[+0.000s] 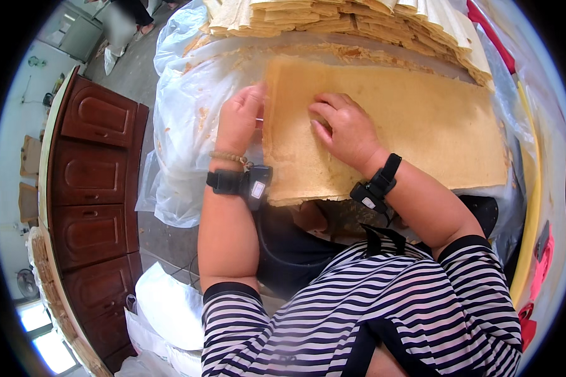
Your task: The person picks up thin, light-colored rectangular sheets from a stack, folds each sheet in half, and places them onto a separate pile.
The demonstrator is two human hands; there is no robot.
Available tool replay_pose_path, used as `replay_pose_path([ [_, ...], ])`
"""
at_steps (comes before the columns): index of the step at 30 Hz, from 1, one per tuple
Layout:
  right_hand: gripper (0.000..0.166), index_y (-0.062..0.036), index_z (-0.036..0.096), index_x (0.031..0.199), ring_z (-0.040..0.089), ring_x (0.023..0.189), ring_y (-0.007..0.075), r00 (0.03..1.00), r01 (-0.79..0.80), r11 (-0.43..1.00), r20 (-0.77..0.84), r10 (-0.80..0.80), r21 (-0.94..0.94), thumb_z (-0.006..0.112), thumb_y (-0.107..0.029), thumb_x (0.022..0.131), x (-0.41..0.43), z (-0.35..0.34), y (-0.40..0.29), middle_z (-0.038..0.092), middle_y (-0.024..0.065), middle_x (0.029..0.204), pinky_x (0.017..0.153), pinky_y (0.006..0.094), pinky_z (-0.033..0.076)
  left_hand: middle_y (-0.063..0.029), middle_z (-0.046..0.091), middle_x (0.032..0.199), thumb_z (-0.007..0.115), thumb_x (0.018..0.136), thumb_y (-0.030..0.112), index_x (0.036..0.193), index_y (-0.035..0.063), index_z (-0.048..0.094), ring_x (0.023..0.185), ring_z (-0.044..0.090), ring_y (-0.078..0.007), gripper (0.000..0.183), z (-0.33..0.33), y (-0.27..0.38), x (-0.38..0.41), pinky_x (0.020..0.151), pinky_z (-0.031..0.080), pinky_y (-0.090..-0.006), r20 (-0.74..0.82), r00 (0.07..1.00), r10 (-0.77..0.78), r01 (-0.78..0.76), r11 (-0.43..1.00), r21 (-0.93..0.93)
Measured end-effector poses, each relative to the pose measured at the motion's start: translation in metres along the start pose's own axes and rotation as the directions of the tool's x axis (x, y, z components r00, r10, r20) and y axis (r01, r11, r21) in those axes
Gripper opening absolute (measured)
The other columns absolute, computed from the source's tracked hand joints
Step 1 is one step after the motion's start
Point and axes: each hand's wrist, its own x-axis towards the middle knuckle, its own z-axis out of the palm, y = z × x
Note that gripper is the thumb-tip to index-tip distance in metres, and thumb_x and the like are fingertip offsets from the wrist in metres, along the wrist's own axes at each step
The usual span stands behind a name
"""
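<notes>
A broad yellow sheet (420,127), which looks like dried bean-curd skin, lies flat in front of me. Its near edge is ragged, and whether more sheets lie under it is hard to see. My right hand (346,125) is over its left half, fingers bent, thumb apart from them, touching or just above the surface. Beside the sheet's left edge is my left hand (240,110), its fingers curled and the fingertips at that edge. Whether it pinches anything is hidden. Each wrist wears a black strapped device.
A tall pile of similar folded sheets (358,21) stands at the far side. White plastic sheeting (188,127) with crumbs covers the surface at left. Beyond it are dark red wooden cabinets (92,155). White bags (170,306) lie at lower left. A person's legs (137,12) show at the top left.
</notes>
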Motion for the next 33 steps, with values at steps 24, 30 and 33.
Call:
replay_pose_path([
  [24, 0.020, -0.0063, 0.071, 0.103, 0.063, 0.107, 0.0334, 1.000, 0.001, 1.000, -0.024, 0.000, 0.019, 0.071, -0.012, 0.084, 0.001, 0.002, 0.002, 0.067, 0.0113, 0.113, 0.091, 0.0421, 0.053, -0.0044, 0.073, 0.112, 0.066, 0.090, 0.004, 0.121, 0.0013, 0.068, 0.093, 0.069, -0.0108, 0.031, 0.002, 0.006, 0.013, 0.077, 0.056, -0.0264, 0.278, 0.958, -0.068, 0.104, 0.988, -0.118],
  [30, 0.015, -0.0079, 0.069, 0.098, 0.062, 0.102, 0.0340, 0.996, 0.030, 0.999, -0.082, -0.028, 0.022, 0.069, -0.014, 0.084, 0.001, 0.004, 0.002, 0.066, 0.0104, 0.107, 0.088, 0.0435, 0.053, -0.0030, 0.072, 0.108, 0.062, 0.093, 0.007, 0.124, 0.0023, 0.066, 0.089, 0.068, -0.0116, 0.031, 0.005, -0.008, 0.027, 0.079, 0.056, -0.0274, 0.252, 0.967, -0.047, 0.089, 0.983, -0.157],
  [33, 0.014, -0.0073, 0.068, 0.097, 0.062, 0.101, 0.0343, 0.996, 0.035, 0.999, -0.086, -0.033, 0.022, 0.069, -0.014, 0.084, 0.001, 0.003, 0.001, 0.065, 0.0112, 0.106, 0.088, 0.0438, 0.053, -0.0035, 0.073, 0.108, 0.062, 0.095, 0.008, 0.124, 0.0027, 0.066, 0.089, 0.069, -0.0117, 0.030, 0.007, -0.010, 0.038, 0.079, 0.056, -0.0278, 0.234, 0.970, -0.066, 0.099, 0.986, -0.131],
])
